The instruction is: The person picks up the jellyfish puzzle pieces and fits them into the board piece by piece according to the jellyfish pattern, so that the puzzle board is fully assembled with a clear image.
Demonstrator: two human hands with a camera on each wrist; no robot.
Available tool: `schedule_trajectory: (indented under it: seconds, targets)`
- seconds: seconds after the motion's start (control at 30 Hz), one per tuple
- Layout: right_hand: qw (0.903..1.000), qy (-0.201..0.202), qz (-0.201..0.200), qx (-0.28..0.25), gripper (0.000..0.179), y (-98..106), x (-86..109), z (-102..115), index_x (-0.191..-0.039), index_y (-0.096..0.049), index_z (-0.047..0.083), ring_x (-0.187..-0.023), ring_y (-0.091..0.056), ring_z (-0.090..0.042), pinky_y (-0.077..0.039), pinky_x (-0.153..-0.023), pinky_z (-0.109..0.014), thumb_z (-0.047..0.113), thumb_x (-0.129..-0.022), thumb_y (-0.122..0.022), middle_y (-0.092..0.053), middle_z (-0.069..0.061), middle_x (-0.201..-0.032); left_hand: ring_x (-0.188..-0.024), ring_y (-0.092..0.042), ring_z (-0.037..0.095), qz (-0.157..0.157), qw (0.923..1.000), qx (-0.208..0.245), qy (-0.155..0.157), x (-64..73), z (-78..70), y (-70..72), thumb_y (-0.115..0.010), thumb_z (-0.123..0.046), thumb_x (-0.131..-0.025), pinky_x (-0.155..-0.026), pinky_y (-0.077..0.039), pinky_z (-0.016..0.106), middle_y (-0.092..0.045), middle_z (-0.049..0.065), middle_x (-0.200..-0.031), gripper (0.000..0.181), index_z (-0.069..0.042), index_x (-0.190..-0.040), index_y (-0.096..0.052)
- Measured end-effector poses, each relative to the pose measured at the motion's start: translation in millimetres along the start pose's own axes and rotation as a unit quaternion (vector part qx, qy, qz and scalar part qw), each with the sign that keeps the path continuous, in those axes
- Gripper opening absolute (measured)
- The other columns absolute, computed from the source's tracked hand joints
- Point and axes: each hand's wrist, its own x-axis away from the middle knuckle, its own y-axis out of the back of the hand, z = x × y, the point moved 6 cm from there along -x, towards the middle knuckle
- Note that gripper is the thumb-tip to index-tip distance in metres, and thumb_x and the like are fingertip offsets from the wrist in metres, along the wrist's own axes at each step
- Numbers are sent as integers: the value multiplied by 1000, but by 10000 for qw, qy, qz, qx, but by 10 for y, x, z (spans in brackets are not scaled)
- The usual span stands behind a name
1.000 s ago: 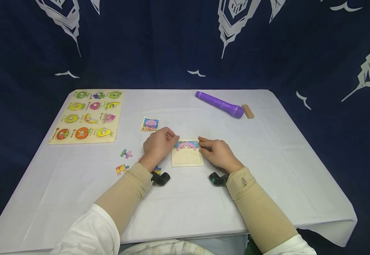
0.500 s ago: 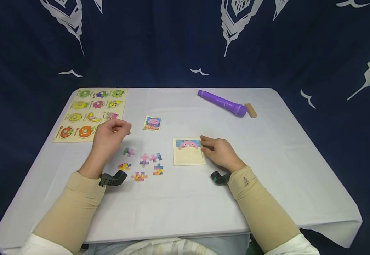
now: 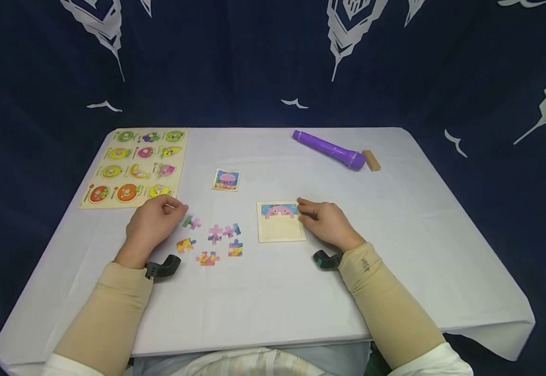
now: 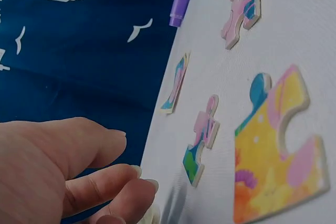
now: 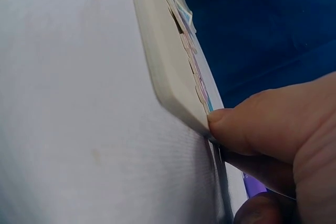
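Note:
In the head view, a wooden puzzle board (image 3: 281,230) lies flat with a strip of pink and blue pieces (image 3: 279,210) along its top. At its right edge is my right hand (image 3: 328,223); in the right wrist view the thumb (image 5: 223,124) touches the board's side (image 5: 173,72). To the left, my left hand (image 3: 154,225) hovers with fingers loosely bent and nothing seen between them. Beside it lie loose jigsaw pieces, including a green and pink piece (image 3: 192,222), a yellow piece (image 3: 185,245) and several others (image 3: 208,258).
A small picture card (image 3: 226,180) with a pink sea creature lies above the loose pieces. The fruit puzzle board (image 3: 136,169) is at the back left. Toward the back right are a purple microphone-shaped object (image 3: 330,150) and a brown block (image 3: 371,161). White cloth covers the table (image 3: 263,303).
My left hand has gone from the puzzle board's top left corner leftward to beside the loose pieces, then slightly lower. The right hand has stayed at the board's right edge.

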Motion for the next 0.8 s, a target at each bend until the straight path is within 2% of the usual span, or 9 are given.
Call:
schedule_trajectory:
  seconds: [0.2,0.43,0.8]
  targets:
    - [10000,-30,-52,23,40,4,4,-8,-137,-65,6,-142,-50,-29,-38,-117,-50,22,-101,-67,-56,0,-150,-77,-62,24,188,9998,-73,14,-24,15,-39,-64,-49,-98,-62,-43,32,-69,9,-93,42,-10,-113,-70]
    - [10000,-65,19,-21,40,-11,4,-11,-137,-64,5,-143,-48,-30,-38,-117,-50,22,-101,-66,-55,-1,-151,-75,-62,22,350,9993,-136,-34,-21,17,-113,-65,-45,-97,-63,-43,33,-70,7,-90,37,-10,-109,-70]
    - [10000,-13,25,-2,40,-29,-15,-17,-138,-64,5,-144,-47,-29,-37,-118,-49,22,-101,-65,-54,-1,-152,-70,-63,20,358,9992,115,-117,-18,-11,-199,-68,-43,-96,-61,-44,32,-71,6,-87,33,-12,-106,-70]
